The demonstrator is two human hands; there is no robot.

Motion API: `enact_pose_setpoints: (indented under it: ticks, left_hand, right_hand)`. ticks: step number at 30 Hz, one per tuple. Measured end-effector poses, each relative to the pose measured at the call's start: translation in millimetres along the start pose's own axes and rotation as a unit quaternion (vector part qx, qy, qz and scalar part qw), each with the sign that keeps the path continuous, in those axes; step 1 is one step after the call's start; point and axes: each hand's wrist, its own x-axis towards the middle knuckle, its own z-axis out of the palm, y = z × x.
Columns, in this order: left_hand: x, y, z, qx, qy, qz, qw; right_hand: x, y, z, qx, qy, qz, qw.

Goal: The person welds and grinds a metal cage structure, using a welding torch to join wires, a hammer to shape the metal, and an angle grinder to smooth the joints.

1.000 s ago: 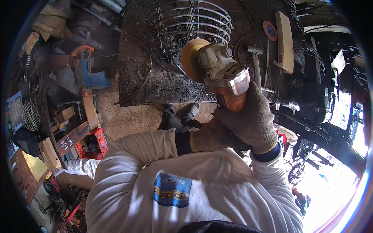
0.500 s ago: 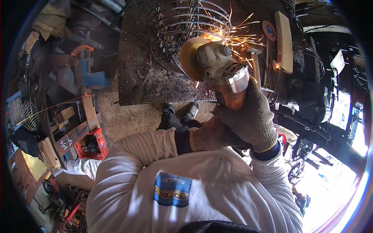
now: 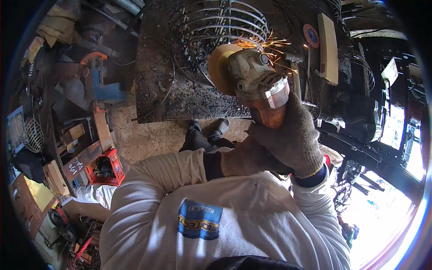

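Note:
Both my gloved hands hold an angle grinder (image 3: 252, 74) over the dark metal table. My right hand (image 3: 294, 135) is wrapped round its body. My left hand (image 3: 252, 155) is closed at the rear of the grinder, its fingers partly hidden under the right. A yellowish disc (image 3: 220, 69) sits at the left side of the grinder head. Just beyond, a frame of curved metal rods (image 3: 229, 24) lies on the table, and orange sparks fly right from its near end. The disc's contact point is hidden behind the grinder head.
Dark bits litter the tabletop (image 3: 150, 101), where a thin bent rod also lies. To the right are a hammer (image 3: 296, 76), a reddish round disc (image 3: 311, 36) and a wooden block (image 3: 328, 49). A blue vise-like tool (image 3: 105, 85) and a red crate (image 3: 105, 167) are at left.
The spray of sparks has become smaller and shorter. Grinder and hands stay in nearly the same place.

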Motion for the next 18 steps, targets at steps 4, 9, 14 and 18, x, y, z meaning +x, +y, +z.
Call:
enact_pose_setpoints:
  ticks: [4,9,14,18]
  left_hand:
    - [-0.7,-0.3,1.7,-0.029,-0.003,-0.011,1.0]
    - [0.1,0.3,1.5,-0.043,-0.002,-0.017,0.999]
    - [0.6,0.2,3.0,-0.053,-0.002,-0.021,0.998]
    - [3.4,-0.7,3.5,-0.062,0.0,-0.019,0.998]
  right_hand:
    - [2.0,-1.6,-2.3,-0.013,0.008,-0.039,0.999]
    - [2.6,-6.5,-3.2,-0.007,-0.002,0.005,1.0]
    - [3.3,-1.9,-1.9,0.004,-0.001,-0.018,1.0]
    - [4.7,2.9,1.1,0.007,0.0,-0.015,1.0]
